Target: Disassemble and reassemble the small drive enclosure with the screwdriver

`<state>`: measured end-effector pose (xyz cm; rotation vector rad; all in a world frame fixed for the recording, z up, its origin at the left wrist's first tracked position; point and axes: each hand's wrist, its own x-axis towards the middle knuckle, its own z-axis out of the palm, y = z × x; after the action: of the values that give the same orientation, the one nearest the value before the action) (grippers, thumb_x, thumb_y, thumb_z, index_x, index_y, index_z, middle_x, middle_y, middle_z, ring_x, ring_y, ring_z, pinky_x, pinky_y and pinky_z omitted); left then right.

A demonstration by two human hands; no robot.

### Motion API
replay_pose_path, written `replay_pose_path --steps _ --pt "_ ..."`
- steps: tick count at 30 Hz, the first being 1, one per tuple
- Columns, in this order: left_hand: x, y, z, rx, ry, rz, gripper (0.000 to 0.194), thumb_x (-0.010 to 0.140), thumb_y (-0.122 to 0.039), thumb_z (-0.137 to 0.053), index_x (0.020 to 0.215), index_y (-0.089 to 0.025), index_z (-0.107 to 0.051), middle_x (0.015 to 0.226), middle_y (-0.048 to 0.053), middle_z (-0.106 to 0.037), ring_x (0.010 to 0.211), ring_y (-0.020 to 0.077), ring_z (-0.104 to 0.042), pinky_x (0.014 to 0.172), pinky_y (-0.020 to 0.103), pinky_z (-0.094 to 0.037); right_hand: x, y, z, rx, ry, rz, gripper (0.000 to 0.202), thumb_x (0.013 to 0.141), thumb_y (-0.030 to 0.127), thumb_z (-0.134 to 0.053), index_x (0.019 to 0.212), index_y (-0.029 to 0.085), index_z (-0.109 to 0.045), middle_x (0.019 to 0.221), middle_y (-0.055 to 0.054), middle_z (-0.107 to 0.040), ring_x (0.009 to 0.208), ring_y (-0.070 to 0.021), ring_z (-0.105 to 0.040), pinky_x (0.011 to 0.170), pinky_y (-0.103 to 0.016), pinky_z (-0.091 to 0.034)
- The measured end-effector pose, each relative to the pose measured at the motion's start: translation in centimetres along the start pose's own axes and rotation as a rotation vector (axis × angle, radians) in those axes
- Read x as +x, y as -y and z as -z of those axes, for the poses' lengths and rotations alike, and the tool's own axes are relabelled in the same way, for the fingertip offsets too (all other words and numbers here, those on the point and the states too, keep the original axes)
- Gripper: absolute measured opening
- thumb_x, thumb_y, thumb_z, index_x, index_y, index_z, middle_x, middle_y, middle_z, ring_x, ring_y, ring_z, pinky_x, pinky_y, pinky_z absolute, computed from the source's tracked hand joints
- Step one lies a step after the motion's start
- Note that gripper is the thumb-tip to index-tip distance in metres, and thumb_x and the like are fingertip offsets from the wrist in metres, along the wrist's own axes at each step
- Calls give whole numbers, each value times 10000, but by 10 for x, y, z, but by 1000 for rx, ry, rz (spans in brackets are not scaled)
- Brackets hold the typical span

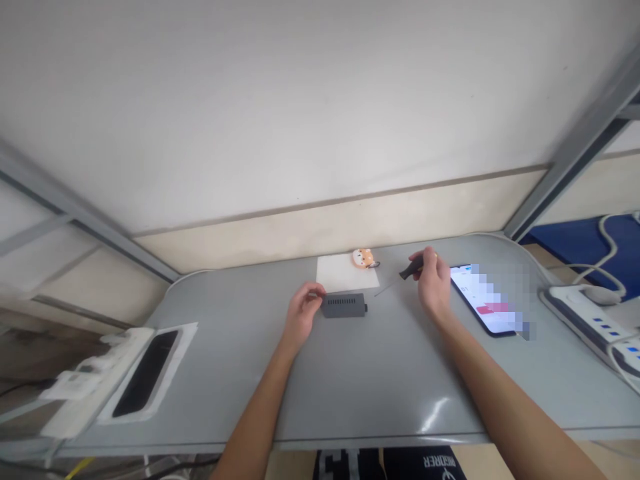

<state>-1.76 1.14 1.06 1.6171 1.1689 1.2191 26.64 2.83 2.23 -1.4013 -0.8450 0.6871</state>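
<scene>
A dark grey box with a row of vent slots and a small knob on its right end lies on the grey tabletop. My left hand grips its left end, fingers closed at the upper corner. In my right hand is a screwdriver with a black handle and a thin metal shaft. Its shaft slants down to the left, and the tip ends a little right of the box, apart from it. Behind the box lies a white sheet of paper, with an orange-and-white animal-faced case on its right part.
A lit phone lies right of my right hand. At the far right is a power strip with cables. On the left, a dark phone rests on white paper beside another white power strip. A wall closes off the back.
</scene>
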Motion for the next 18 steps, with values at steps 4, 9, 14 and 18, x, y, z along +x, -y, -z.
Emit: replay_pose_path --steps 4,9,14,18 --pt "1 2 1 -12 -50 5 95 876 -248 -554 857 -197 -632 888 26 -625 868 179 -591 803 293 -458 1 -2 -1 3 -1 0 535 982 637 -411 796 200 -658 656 -6 -564 612 -142 -514 581 -266 -424" --pt "-2 -7 6 85 73 -4 129 906 -293 -602 993 -211 -649 1014 50 -660 997 207 -624 888 322 -489 0 -2 -1 -9 -16 3 529 986 623 -408 785 198 -651 650 -4 -567 590 -136 -510 569 -267 -418" --pt "-7 -12 7 245 256 77 326 867 -326 -726 1180 -268 -658 1189 44 -677 1086 220 -638 987 353 -498 0 -2 0 10 -3 11 532 981 632 -416 788 197 -653 638 -3 -558 593 -139 -510 568 -267 -424" --pt "-4 3 1 187 150 97 347 856 -388 -750 1161 -248 -659 1211 63 -678 1045 211 -659 962 358 -520 2 1 2 17 -38 21 532 983 627 -412 781 198 -652 642 -1 -550 596 -135 -511 563 -261 -423"
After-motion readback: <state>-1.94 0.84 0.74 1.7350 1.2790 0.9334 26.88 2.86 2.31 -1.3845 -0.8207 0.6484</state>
